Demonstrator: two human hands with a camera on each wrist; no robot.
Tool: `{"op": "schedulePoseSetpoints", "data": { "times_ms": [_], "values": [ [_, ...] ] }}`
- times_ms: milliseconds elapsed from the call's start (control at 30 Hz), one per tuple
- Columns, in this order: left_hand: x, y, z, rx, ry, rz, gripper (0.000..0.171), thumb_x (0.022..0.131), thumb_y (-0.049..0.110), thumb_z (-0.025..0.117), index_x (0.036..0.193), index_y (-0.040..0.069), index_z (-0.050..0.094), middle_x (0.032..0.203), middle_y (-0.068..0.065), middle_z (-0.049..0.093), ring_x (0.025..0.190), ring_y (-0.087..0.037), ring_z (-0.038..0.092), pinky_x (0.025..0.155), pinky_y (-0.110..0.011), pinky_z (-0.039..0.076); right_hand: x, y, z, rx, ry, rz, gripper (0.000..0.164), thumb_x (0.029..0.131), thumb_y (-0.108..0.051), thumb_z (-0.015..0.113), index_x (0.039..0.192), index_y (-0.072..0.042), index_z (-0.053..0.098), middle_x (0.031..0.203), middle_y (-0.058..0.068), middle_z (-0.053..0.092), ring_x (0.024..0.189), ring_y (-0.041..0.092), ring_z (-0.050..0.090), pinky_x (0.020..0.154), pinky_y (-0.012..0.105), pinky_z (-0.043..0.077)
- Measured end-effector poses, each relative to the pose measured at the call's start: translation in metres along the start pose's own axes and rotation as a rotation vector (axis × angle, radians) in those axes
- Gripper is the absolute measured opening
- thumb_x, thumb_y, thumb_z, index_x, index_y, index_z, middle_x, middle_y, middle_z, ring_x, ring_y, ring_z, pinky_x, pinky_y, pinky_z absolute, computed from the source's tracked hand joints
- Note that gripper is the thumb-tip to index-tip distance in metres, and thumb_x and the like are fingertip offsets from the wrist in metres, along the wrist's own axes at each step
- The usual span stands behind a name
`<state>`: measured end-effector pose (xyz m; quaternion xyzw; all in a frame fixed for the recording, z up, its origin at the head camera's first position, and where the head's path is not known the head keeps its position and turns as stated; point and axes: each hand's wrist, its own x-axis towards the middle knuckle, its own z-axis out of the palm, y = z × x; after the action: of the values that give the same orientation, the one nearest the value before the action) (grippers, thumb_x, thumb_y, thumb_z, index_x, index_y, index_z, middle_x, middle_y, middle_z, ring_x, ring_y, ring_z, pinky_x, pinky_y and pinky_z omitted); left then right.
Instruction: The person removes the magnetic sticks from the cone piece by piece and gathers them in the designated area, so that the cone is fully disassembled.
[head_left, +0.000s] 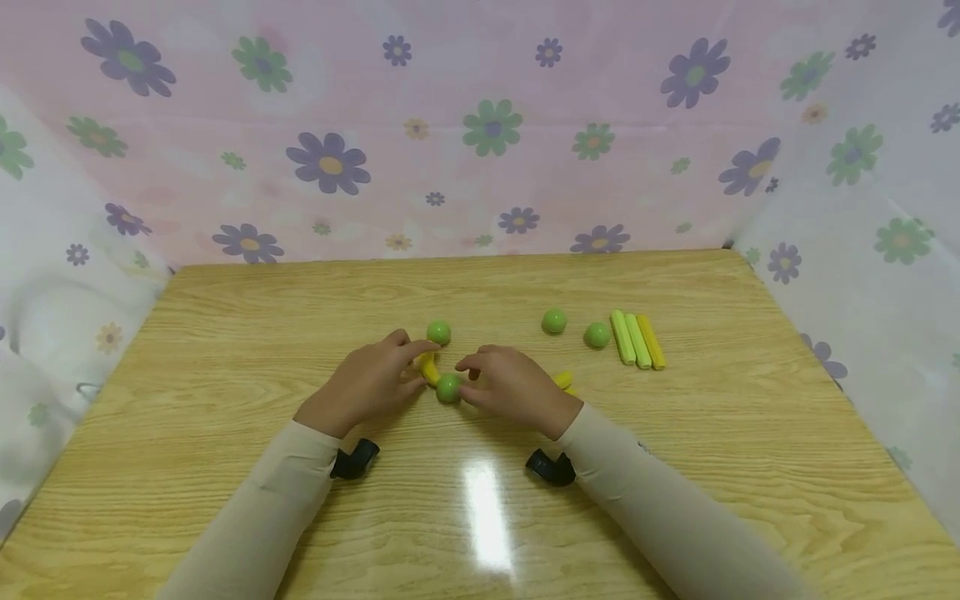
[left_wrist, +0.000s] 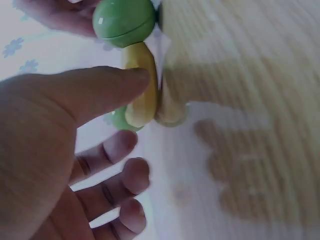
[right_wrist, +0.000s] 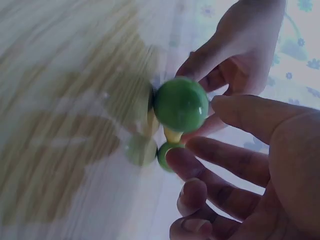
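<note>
My left hand holds a small yellow toy banana between thumb and forefinger, low over the table. In the left wrist view the thumb lies across the banana while the other fingers stay apart from it. One end of the banana meets a shiny green ball, seen larger in the right wrist view. At that ball's right side is my right hand, its thumb tip right at the surface and its fingers loosely bent. Just beyond the left fingertips sits another green ball.
Two more green balls rest at the back right, beside three yellowish sticks lying in a row. Yellow pieces are partly hidden behind my right wrist. Flowered cloth surrounds the wooden table.
</note>
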<state>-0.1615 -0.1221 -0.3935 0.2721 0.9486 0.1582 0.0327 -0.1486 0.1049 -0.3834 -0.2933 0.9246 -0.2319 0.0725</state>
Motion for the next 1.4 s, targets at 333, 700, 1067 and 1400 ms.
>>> {"op": "schedulePoseSetpoints", "data": {
  "times_ms": [333, 700, 1067, 1400],
  "values": [
    [0.000, -0.004, 0.007, -0.014, -0.008, 0.028, 0.035, 0.090, 0.026, 0.076, 0.124, 0.019, 0.071, 0.107, -0.006, 0.061, 0.072, -0.010, 0.056, 0.060, -0.024, 0.048, 0.007, -0.012, 0.011, -0.024, -0.017, 0.014, 0.032, 0.093, -0.029, 0.073, 0.116, -0.007, 0.072, 0.097, 0.003, 0.069, 0.076, 0.010, 0.056, 0.068, 0.027, 0.050],
    [0.000, -0.004, 0.005, -0.109, -0.065, 0.041, 0.027, 0.085, 0.029, 0.081, 0.111, 0.022, 0.077, 0.095, 0.003, 0.062, 0.075, -0.008, 0.051, 0.067, -0.025, 0.048, 0.004, -0.011, 0.010, -0.042, -0.036, 0.019, 0.025, 0.091, -0.028, 0.076, 0.106, -0.009, 0.072, 0.092, 0.001, 0.070, 0.073, 0.009, 0.056, 0.067, 0.027, 0.050],
    [0.001, -0.003, 0.001, -0.168, -0.114, 0.019, 0.022, 0.084, 0.024, 0.081, 0.107, 0.022, 0.079, 0.095, 0.009, 0.067, 0.081, -0.009, 0.054, 0.074, -0.026, 0.051, -0.001, -0.007, -0.008, -0.072, 0.002, 0.057, 0.031, 0.093, -0.028, 0.074, 0.115, -0.007, 0.071, 0.101, 0.002, 0.071, 0.084, 0.015, 0.063, 0.073, 0.032, 0.052],
    [0.000, -0.002, 0.003, -0.155, -0.121, 0.003, 0.028, 0.085, 0.028, 0.081, 0.112, 0.022, 0.078, 0.097, 0.008, 0.065, 0.083, -0.009, 0.054, 0.075, -0.027, 0.050, -0.022, 0.040, -0.048, -0.006, 0.235, 0.098, 0.042, 0.094, -0.028, 0.072, 0.130, -0.007, 0.063, 0.109, 0.008, 0.071, 0.071, 0.019, 0.056, 0.063, 0.034, 0.047]
  ]
}}
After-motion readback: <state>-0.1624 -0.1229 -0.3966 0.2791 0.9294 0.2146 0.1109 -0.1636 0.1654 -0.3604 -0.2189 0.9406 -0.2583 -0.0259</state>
